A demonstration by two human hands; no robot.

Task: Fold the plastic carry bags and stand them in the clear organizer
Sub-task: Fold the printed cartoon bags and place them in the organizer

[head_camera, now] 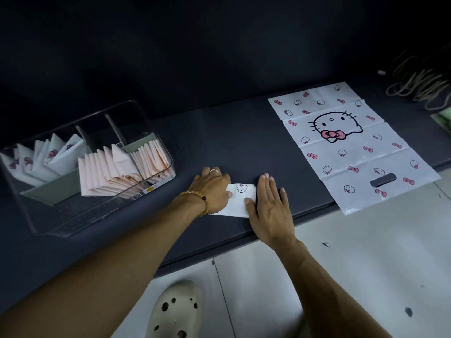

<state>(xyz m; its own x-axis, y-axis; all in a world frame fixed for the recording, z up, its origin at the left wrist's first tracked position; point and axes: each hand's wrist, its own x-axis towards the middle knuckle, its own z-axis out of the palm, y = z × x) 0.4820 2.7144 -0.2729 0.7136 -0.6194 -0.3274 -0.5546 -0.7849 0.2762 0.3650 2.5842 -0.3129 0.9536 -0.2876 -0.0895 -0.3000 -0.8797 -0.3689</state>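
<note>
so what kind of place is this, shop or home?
Likely a shop's packing counter, not certain. A clear plastic organizer holds many folded pink and white bags, a flat white cartoon-cat carry bag waits on the dark counter, and bag handles pile behind.

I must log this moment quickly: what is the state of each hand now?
Left hand: open, fingers pressing on the folded bag.
Right hand: open, flat, palm down on the same bag's right edge.
</note>
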